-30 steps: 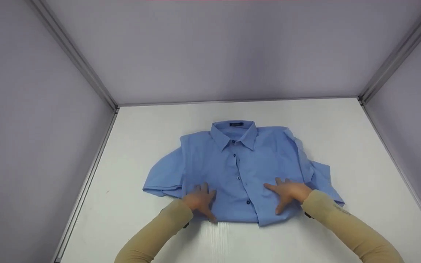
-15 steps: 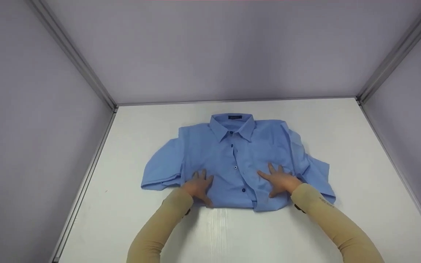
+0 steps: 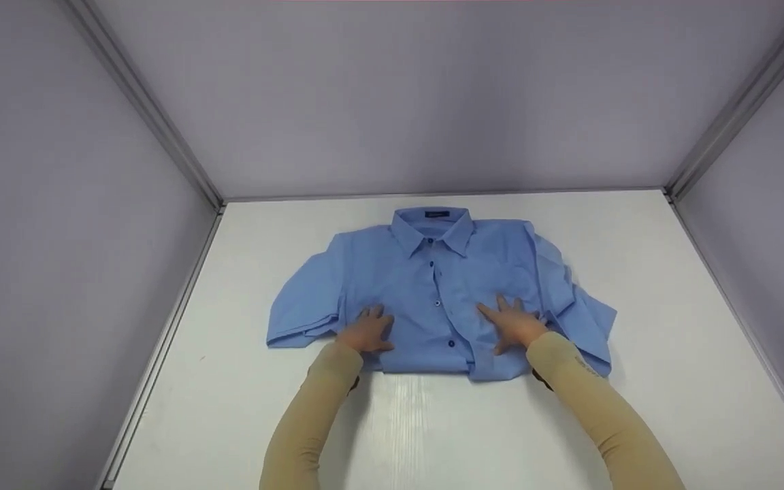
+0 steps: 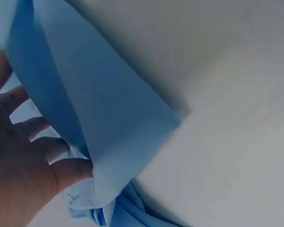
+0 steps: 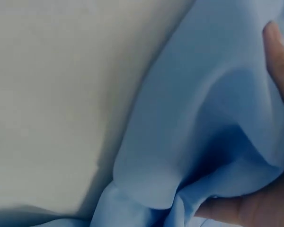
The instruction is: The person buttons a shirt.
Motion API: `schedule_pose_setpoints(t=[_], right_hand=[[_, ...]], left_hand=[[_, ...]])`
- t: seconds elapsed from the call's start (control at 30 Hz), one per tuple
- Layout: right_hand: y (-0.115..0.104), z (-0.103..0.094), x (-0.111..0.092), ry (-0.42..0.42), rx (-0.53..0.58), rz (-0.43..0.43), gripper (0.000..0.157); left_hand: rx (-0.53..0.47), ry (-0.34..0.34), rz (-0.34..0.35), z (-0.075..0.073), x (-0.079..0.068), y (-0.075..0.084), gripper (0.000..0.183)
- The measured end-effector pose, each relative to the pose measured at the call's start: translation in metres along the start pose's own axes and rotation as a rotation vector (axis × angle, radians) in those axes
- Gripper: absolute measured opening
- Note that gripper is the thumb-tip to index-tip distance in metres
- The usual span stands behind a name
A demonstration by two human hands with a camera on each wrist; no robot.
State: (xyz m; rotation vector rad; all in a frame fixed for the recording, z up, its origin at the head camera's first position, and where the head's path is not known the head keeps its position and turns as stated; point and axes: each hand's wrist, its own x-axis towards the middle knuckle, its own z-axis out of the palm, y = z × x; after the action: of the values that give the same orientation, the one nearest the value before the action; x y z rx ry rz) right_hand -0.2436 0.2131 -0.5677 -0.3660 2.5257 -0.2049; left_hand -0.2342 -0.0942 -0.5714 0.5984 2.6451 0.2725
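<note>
A blue short-sleeved button-up shirt lies front side up, its collar toward the back wall and its lower part folded under. On the lower left of its front rests my left hand, fingers spread. My right hand presses the lower right front, fingers also spread apart. Loose cloth of the shirt stands up beside the left fingers in the left wrist view. In the right wrist view a bulging fold of the shirt lies by the right thumb and fingers. The right hand is only partly visible there.
The shirt lies on a white table. Grey panels stand at the back, left and right, with metal rails at the corners. Both sleeves spread outward, the right one rumpled.
Both hands have moved away from me toward the back wall, and the shirt has slid the same way with them. The right hand has also come slightly left. Both stay spread on the cloth.
</note>
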Motion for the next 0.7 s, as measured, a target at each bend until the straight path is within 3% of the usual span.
schedule_pose_setpoints(t=[0.17,0.33,0.53,0.7], right_hand=[[0.0,0.005,0.0,0.079,-0.059,-0.036,0.098],[-0.002,0.007,-0.003,0.158,-0.108,-0.07,0.097],[-0.002,0.013,-0.01,0.186,-0.194,-0.077,0.101],[-0.003,0.02,-0.021,0.182,-0.2,-0.082,0.103]], left_hand=[[0.129,0.12,-0.02,0.007,0.0,0.008,0.07],[0.184,0.191,-0.064,0.01,0.002,0.011,0.089],[0.258,0.163,-0.072,0.01,0.001,0.019,0.098],[0.365,0.133,-0.048,0.012,-0.005,0.027,0.097]])
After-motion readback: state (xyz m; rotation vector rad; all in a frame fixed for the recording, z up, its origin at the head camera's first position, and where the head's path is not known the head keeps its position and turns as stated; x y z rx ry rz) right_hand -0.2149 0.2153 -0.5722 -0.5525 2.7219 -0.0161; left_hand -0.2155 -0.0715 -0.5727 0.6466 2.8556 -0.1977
